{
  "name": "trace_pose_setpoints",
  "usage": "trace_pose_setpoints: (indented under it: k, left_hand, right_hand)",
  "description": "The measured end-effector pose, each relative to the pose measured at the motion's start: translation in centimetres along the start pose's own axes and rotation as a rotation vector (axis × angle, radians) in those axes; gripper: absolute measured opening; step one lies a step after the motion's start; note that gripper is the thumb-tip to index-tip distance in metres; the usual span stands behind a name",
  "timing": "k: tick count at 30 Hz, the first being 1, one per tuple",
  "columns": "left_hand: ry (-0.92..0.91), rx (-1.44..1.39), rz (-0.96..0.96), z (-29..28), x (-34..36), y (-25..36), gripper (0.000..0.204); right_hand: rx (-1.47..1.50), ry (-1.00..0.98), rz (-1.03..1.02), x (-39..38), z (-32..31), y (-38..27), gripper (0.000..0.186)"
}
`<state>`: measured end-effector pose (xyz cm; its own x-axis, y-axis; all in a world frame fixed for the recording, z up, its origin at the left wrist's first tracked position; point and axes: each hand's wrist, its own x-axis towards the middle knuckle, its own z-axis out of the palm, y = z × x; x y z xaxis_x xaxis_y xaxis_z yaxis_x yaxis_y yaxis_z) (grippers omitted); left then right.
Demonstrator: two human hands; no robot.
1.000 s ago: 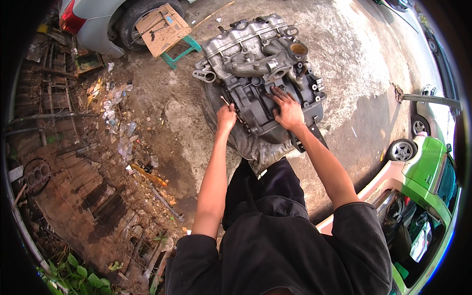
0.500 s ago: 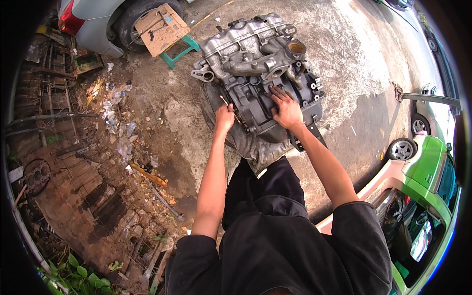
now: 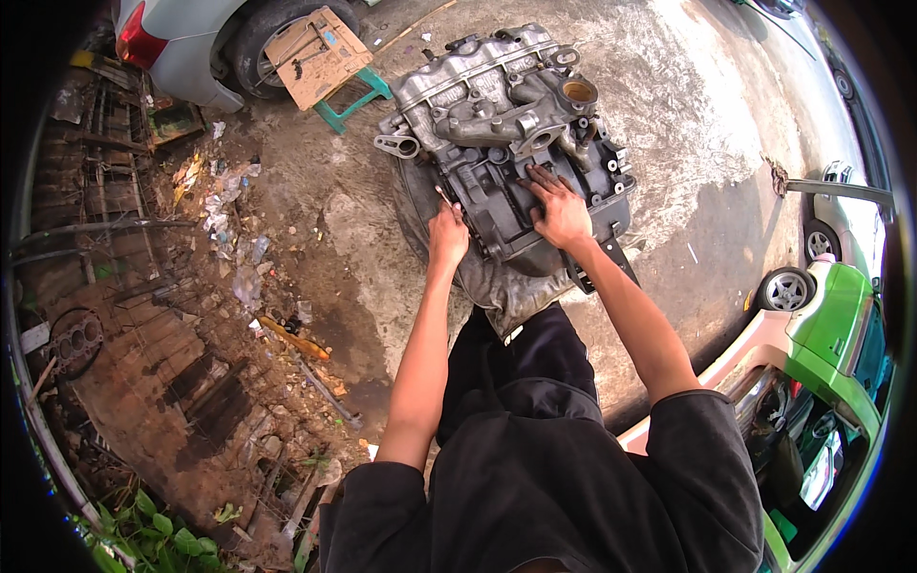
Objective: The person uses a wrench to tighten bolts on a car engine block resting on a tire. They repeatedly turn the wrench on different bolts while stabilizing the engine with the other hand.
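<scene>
A large grey metal engine (image 3: pixel 497 95) lies on a crumpled dark cover (image 3: pixel 511 304) in front of me. My left hand (image 3: pixel 448 232) is closed on a slim metal tool (image 3: pixel 441 194), likely a wrench, at the engine's near-left side; its far end is too small to make out. My right hand (image 3: pixel 564 215) rests on the engine's dark lower housing (image 3: pixel 501 224), fingers stretched out and pointing up-left, with nothing visible in its grip. The intake casting with a round opening (image 3: pixel 579 93) sits above that hand.
A board with tools (image 3: pixel 315 67) rests on a green stool (image 3: pixel 344 113) beside a silver car (image 3: pixel 181 48). Rubble and litter (image 3: pixel 239 210) cover the left ground, with a gasket (image 3: pixel 74 341) at the far left. A green car (image 3: pixel 831 325) and a metal bar (image 3: pixel 831 191) are at the right.
My left hand and its tool have shifted slightly right along the engine's side. My right hand stays spread on the housing, with only a slight shift.
</scene>
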<state>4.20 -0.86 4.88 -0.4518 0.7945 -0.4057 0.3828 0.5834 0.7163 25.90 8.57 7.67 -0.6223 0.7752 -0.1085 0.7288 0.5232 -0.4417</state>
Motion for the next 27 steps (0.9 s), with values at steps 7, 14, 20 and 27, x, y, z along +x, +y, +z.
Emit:
trace_pose_setpoints:
  k: [7,14,20,27]
  left_hand:
    - [0.051,0.025,0.052,1.2,2.3,-3.7,0.028]
    - [-0.009,0.102,-0.068,1.3,2.9,-3.4,0.035]
    - [0.076,0.144,0.042,1.2,0.2,-0.8,0.030]
    - [0.073,0.060,-0.028,1.4,0.9,-1.9,0.024]
  right_hand:
    - [0.003,0.004,-0.003,0.0,0.1,0.1,0.062]
    - [0.016,0.013,-0.002,0.1,0.1,0.1,0.062]
    - [0.012,0.016,0.001,0.0,-0.1,0.0,0.062]
    - [0.010,0.009,0.005,0.0,-0.1,-0.1,0.061]
